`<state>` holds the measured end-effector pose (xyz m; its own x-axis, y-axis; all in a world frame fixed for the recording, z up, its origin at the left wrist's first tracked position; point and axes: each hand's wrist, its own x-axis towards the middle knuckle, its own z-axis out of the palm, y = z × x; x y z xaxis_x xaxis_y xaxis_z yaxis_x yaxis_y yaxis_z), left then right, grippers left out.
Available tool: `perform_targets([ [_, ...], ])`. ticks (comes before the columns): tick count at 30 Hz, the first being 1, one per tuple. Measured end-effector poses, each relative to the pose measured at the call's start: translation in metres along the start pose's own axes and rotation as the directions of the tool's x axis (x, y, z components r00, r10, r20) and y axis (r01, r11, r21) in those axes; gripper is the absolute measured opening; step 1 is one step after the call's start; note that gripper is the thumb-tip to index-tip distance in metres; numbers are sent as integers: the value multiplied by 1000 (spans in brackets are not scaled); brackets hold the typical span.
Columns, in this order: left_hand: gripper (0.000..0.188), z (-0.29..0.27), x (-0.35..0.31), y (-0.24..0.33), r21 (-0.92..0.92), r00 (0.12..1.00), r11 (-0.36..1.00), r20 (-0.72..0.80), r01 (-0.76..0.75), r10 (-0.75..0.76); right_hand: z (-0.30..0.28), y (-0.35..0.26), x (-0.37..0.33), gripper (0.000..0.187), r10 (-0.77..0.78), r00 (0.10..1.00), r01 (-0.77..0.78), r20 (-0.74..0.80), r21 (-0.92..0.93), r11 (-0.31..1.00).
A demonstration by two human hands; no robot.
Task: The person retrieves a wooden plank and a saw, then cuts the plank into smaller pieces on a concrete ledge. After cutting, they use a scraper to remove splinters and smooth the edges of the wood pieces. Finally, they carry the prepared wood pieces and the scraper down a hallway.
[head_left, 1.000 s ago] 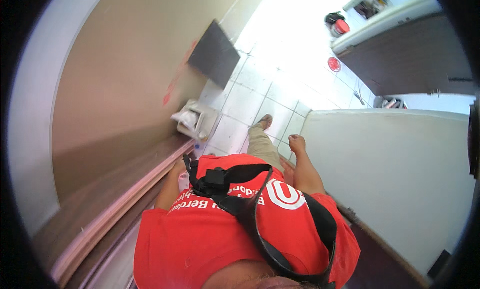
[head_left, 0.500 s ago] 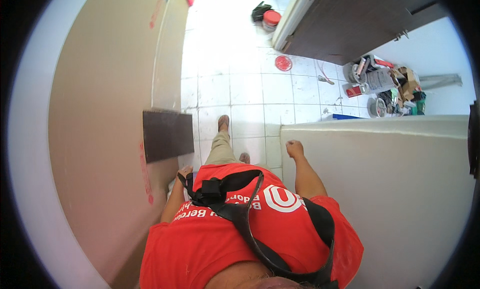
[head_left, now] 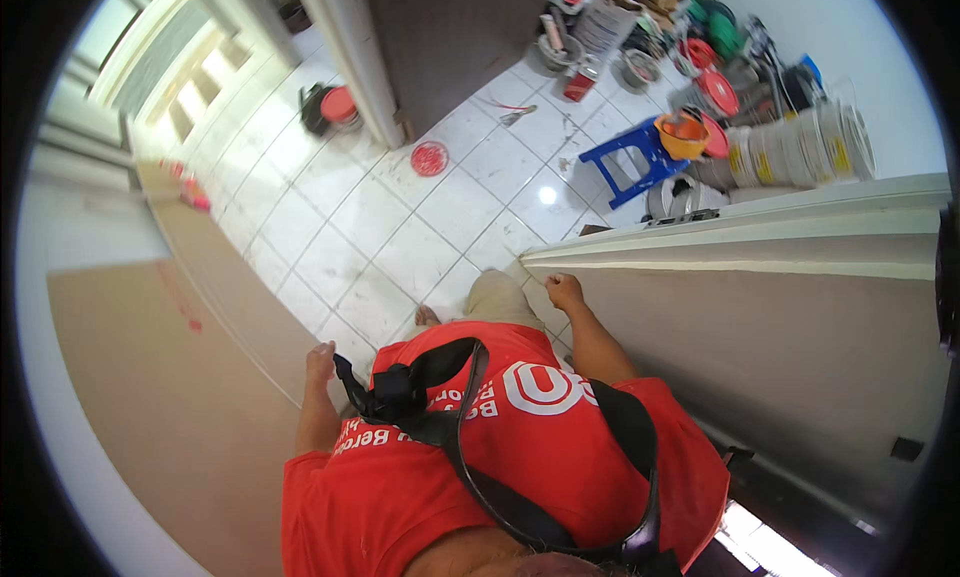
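My left hand (head_left: 320,360) hangs beside my body, near the edge of a large brown board (head_left: 215,362). Its fingers look loosely curled, and nothing shows in them. On the other side my right hand (head_left: 566,292) hangs in a loose fist with nothing visible in it, close to the end of a low wall (head_left: 700,307). A black strap harness (head_left: 420,402) crosses my red shirt (head_left: 450,497).
A brown door (head_left: 450,52) stands ahead over white floor tiles (head_left: 380,232). A red lid (head_left: 429,158) and a red-lidded bucket (head_left: 340,107) are on the floor. Right of them are a blue stool (head_left: 632,164), an orange bowl (head_left: 682,135), stacked pails (head_left: 800,149) and piled supplies.
I have moved forward and turned right. The doorway now sits further left, and the blue stool and pails beyond the low wall have come into view. My left hand has swung outward.
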<state>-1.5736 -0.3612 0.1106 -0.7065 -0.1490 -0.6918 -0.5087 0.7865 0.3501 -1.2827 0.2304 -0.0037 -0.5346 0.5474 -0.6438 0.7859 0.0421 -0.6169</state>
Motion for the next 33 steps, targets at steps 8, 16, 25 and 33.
perform_targets([
  [8,57,-4,88,292,36,998,998,3,-58,58,-2,-38,67,29,197,980,-196,0,110,974],
  [16,57,156,64,449,431,810,716,488,-549,327,-4,-82,85,34,199,959,-124,-201,331,935],
  [25,62,238,201,628,565,694,429,676,-704,249,3,-101,98,34,561,803,-274,-202,712,647],
  [33,66,362,265,771,458,618,492,752,-740,229,-2,-63,105,33,607,786,-463,-122,535,707],
])
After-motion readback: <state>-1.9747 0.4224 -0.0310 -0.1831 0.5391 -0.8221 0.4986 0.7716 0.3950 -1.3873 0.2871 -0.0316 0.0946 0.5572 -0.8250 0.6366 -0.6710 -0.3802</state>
